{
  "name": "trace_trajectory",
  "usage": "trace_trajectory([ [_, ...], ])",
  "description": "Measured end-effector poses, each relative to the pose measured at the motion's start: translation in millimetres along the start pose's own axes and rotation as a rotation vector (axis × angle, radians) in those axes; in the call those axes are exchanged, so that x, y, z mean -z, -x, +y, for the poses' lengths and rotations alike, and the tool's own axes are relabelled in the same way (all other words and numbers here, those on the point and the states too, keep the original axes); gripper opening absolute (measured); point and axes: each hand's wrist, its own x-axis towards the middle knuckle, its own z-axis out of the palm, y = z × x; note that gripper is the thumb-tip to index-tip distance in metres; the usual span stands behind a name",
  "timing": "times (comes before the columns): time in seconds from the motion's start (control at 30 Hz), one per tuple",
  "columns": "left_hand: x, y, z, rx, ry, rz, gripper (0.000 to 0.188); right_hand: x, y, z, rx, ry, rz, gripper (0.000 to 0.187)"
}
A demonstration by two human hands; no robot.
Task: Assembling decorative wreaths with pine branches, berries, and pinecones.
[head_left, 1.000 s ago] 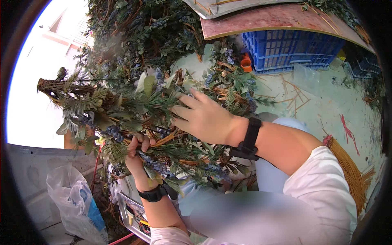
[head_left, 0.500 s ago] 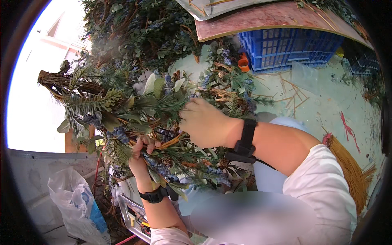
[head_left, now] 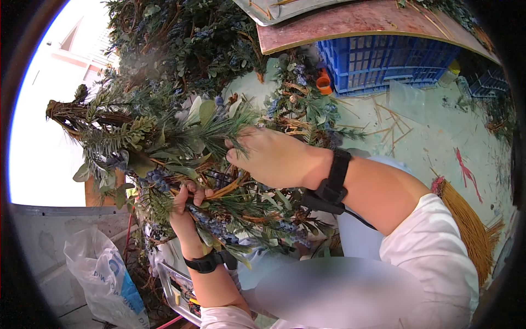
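In front of me is an artificial wreath (head_left: 170, 156) of brown twigs, pine needles, green leaves and blue berries. My left hand (head_left: 189, 205) is wrapped round its lower part, with fingers curled over the orange-brown twigs (head_left: 226, 190). A cluster of blue berries (head_left: 157, 179) sits just left of those fingers. My right hand (head_left: 274, 158) reaches across the wreath from the right, its fingers closed at a green pine sprig (head_left: 222, 130). The fingertips are partly hidden by needles. The bound twig end (head_left: 57, 109) points to the far left.
More greenery (head_left: 181, 49) is heaped behind. A blue plastic crate (head_left: 383, 63) stands under a reddish board (head_left: 350, 24), with an orange cup (head_left: 323, 84) beside it. Loose sticks (head_left: 392, 123) and a straw broom (head_left: 466, 225) lie at right. A plastic bag (head_left: 101, 274) and metal tray (head_left: 172, 290) are lower left.
My right hand has shifted slightly left and down over the wreath, and pine needles now cross its fingers. My left hand keeps its hold, while the wreath has moved a little left.
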Motion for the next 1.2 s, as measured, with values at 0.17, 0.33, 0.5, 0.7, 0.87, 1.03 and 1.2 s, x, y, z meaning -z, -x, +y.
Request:
trace_trajectory([
  [0.17, 1.1, 1.9, 2.8, 0.001, 0.043, -0.010, 0.020, -2.3, 1.1, 9.6, 0.081, -0.016, -0.253, 0.022],
  [0.33, -10.1, 5.9, -2.2, -0.008, -0.057, 0.073, 0.019, -4.6, 4.2, 23.1, -0.069, -0.332, -0.529, 0.030],
  [0.5, -6.7, 6.6, -5.0, -0.088, -0.168, 0.027, 0.017, 11.8, -10.0, 20.7, -0.300, -0.435, -0.773, 0.043],
  [0.7, -6.6, 7.2, -7.2, -0.059, -0.185, -0.073, 0.018, 2.9, 0.5, 28.9, -0.375, -0.511, -0.753, 0.060],
  [0.87, -17.4, 8.8, -6.2, -0.012, -0.077, -0.056, 0.021, -0.1, 0.4, 32.9, -0.440, -0.565, -0.675, 0.054],
  [1.03, 6.2, -2.1, -6.4, -0.050, -0.174, 0.123, 0.028, -27.3, 6.5, 33.5, -0.452, -0.577, -0.535, 0.049],
  [1.2, 14.6, 3.5, -5.4, -0.302, -0.121, 0.421, 0.036, -38.3, 2.3, 18.5, -0.590, -0.507, -0.523, 0.037],
])
